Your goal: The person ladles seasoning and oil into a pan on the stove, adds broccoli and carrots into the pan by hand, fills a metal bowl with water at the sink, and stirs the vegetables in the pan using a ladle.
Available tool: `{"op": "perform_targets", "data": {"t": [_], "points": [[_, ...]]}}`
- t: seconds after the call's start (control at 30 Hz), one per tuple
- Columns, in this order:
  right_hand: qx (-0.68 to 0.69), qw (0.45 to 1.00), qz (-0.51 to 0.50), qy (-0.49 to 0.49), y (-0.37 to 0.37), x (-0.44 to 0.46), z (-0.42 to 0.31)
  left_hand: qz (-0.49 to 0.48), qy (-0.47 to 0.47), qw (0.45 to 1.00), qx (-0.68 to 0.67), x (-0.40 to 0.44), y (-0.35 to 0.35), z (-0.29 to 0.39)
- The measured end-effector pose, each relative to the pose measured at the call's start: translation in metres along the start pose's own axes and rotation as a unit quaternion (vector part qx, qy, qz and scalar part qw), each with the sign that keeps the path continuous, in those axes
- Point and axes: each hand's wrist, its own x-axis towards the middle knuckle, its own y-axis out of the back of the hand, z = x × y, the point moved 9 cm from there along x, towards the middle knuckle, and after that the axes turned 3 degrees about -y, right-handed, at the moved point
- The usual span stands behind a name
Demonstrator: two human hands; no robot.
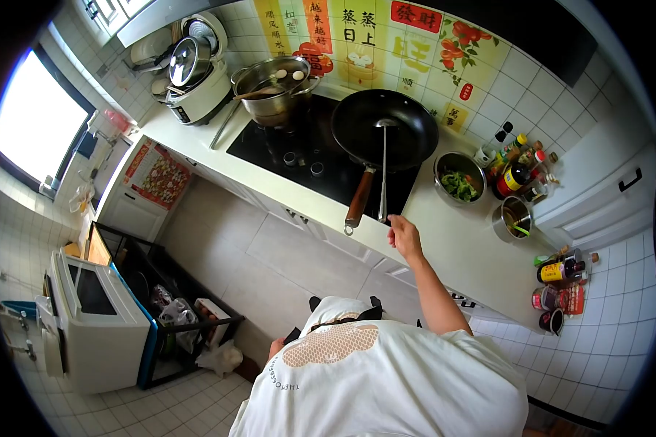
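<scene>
My right hand is over the counter's front edge, its fingers loosely curled with nothing visible in them. Just beyond its fingertips is the handle end of a metal ladle; a small gap seems to separate them. The ladle's bowl rests in a black wok, and its handle leans over the rim beside the wok's wooden handle. The wok stands on the black cooktop. Low beside my body, only a bit of my left hand shows; its fingers are hidden.
A steel pot with eggs and a wooden utensil stands left on the cooktop. To the right are a bowl of leafy greens, a small steel pot and several sauce bottles. A rice cooker stands at the back left.
</scene>
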Motion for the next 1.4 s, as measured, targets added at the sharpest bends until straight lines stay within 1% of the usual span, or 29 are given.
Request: {"op": "perform_targets", "data": {"t": [0.1, 0.13, 0.17, 0.27, 0.33, 0.4, 0.47, 0.67, 0.7, 0.77, 0.8, 0.87, 0.97, 1.1, 1.17, 1.4], "points": [[-0.024, 0.999, -0.019, -0.014, 0.000, -0.011, 0.030, -0.015, 0.013, 1.000, -0.021, -0.005, -0.004, 0.011], [-0.023, 0.999, -0.018, -0.015, 0.001, -0.016, 0.034, -0.013, 0.015, 1.000, -0.009, -0.009, -0.004, 0.020], [-0.027, 0.999, -0.028, -0.018, -0.001, -0.020, 0.038, -0.001, 0.008, 0.999, 0.041, -0.013, -0.001, 0.030], [-0.022, 0.998, -0.049, -0.031, -0.006, -0.031, 0.044, -0.023, 0.011, 1.000, 0.011, -0.004, -0.011, 0.016], [-0.060, 0.995, -0.061, -0.043, -0.011, -0.037, 0.048, -0.022, -0.003, 0.999, 0.039, 0.001, -0.013, 0.014], [-0.059, 0.995, -0.066, -0.035, -0.013, -0.040, 0.052, -0.020, -0.016, 0.998, 0.065, 0.008, -0.016, 0.007], [-0.078, 0.994, -0.079, -0.019, -0.014, -0.042, 0.052, -0.012, -0.021, 0.999, 0.037, 0.018, -0.021, -0.013], [-0.112, 0.989, -0.091, -0.013, -0.007, -0.047, 0.063, -0.005, -0.058, 0.997, 0.055, 0.012, -0.033, -0.016], [-0.112, 0.989, -0.092, -0.013, -0.007, -0.047, 0.065, -0.004, -0.058, 0.997, 0.054, 0.010, -0.034, -0.014], [-0.121, 0.988, -0.099, -0.017, -0.007, -0.047, 0.070, -0.044, -0.047, 0.997, 0.038, 0.006, -0.041, -0.011], [-0.120, 0.988, -0.100, -0.017, -0.008, -0.046, 0.073, -0.042, -0.046, 0.997, 0.038, 0.001, -0.041, -0.005], [-0.129, 0.986, -0.104, 0.004, -0.012, -0.045, 0.074, -0.001, -0.011, 0.999, 0.034, -0.007, -0.035, -0.005], [-0.139, 0.983, -0.121, 0.023, -0.021, -0.044, 0.081, 0.012, -0.011, 0.999, 0.033, -0.015, -0.031, 0.006], [-0.163, 0.977, -0.138, 0.021, -0.026, -0.050, 0.083, 0.004, -0.011, 1.000, 0.023, -0.010, -0.033, -0.002], [-0.197, 0.970, -0.124, 0.075, -0.027, -0.050, 0.086, 0.004, 0.001, 1.000, -0.012, -0.011, -0.035, -0.005], [-0.209, 0.967, -0.129, 0.064, -0.020, -0.051, 0.101, 0.018, -0.005, 0.999, 0.043, -0.015, -0.027, 0.006]]}}
